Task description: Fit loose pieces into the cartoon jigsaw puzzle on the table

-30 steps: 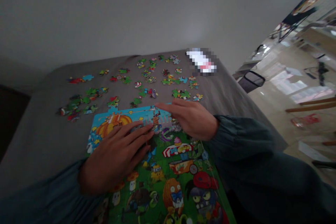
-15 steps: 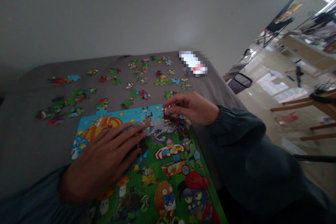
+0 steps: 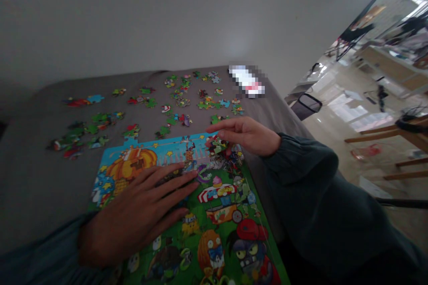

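Since the earlier frame the left hand has slid slightly up the picture, fingertips now nearer the centre seam, and the right hand has uncurled a little, its forefinger extended rather than tucked. Nearest the camera, dark sleeves frame the assembled puzzle, a bright cartoon scene of green lawn, a cart and a blue sky band with a pumpkin, lying on the grey table. The left hand lies flat on the puzzle, palm down, fingers spread and straight, gripping nothing; it presses on the joined section. Beyond it, at the puzzle's upper right corner, the right hand hovers with thumb and fingers loosely pinched around a small loose piece, red and green, held just above the sky band's right end; the blur makes it uncertain whether the piece is lifted clear or already touching the board. Farther off, many scattered pieces lie face up across the table's far half, with a second loose cluster towards the left. At the far edge sits a pixelated white object. Judged from this layout, the lower and middle picture is largely joined, the top edge and right corner remain open, and several dozen pieces are still unplaced.
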Demonstrator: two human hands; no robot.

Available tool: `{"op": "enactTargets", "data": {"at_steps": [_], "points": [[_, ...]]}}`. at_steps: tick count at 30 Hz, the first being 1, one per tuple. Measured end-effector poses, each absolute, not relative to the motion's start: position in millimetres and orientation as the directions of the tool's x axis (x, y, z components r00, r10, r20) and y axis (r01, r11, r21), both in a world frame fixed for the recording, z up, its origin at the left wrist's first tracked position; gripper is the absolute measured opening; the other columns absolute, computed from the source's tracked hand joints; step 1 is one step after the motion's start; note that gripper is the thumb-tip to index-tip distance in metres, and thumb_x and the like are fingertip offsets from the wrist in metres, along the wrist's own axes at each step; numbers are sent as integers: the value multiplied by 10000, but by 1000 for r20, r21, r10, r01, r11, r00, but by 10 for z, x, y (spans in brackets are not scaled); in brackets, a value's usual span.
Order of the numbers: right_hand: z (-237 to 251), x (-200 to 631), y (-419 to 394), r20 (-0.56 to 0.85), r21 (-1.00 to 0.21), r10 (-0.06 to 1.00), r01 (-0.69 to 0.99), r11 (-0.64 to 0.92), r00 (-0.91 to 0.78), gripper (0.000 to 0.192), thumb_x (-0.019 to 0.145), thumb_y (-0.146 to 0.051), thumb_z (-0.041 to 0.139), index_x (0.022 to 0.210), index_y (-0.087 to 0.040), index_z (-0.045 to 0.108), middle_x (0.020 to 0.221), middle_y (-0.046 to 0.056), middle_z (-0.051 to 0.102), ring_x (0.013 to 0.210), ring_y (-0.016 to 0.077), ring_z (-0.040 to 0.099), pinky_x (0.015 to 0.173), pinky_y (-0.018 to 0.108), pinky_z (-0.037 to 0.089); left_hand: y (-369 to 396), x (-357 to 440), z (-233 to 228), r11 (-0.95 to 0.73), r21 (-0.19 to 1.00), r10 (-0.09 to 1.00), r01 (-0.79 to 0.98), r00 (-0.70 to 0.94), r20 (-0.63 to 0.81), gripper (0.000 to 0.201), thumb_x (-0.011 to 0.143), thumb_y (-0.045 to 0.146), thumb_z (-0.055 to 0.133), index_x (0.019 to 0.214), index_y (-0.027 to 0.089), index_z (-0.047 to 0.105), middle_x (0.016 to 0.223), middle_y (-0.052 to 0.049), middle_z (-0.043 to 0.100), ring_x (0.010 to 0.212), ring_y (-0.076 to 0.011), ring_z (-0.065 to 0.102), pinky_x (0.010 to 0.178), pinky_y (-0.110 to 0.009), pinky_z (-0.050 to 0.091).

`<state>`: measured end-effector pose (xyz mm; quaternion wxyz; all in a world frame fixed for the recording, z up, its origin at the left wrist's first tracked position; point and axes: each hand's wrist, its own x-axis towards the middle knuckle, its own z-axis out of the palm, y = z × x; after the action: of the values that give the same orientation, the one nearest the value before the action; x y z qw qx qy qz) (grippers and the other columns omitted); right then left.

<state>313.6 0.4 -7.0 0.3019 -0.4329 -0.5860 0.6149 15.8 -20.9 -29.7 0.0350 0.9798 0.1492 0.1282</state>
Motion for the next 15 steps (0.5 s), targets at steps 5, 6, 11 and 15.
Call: {"op": "enactTargets", "data": {"at_steps": [5,6,11,15], "points": [[-89,3110,-11,-192,-974,874,199,-112,-447,293,1022,-163,401,1256,-154,578,806,2,689,560,72,625,467,180,540,-206,145,-307,-957,83,289,277,928,236,428,1002,397,514,1416,290,537,1436,32,591,1330,-251,516,1063,-416,435],[-86,3104,-18,-205,-971,872,208,-122,-445,295,1023,-160,388,1259,-150,564,781,-5,674,547,78,627,455,187,537,-206,145,-308,-958,77,286,276,928,238,426,1002,400,512,1412,287,541,1437,29,589,1331,-253,514,1064,-420,433],[1,3182,-45,-200,-966,859,244,-90,-472,184,924,-136,591,1107,-142,573,806,-3,690,570,77,629,519,199,556,-201,141,-323,-962,39,270,269,935,230,444,1015,426,471,1430,276,520,1456,10,571,1328,-266,515,1047,-440,428],[125,3333,-71,-231,-940,783,339,-28,-577,122,879,-136,662,996,-151,628,705,-43,663,541,56,596,516,165,521,-185,125,-373,-960,13,277,281,938,210,480,1015,453,449,1471,301,468,1477,21,548,1322,-264,519,1050,-439,413]]}}
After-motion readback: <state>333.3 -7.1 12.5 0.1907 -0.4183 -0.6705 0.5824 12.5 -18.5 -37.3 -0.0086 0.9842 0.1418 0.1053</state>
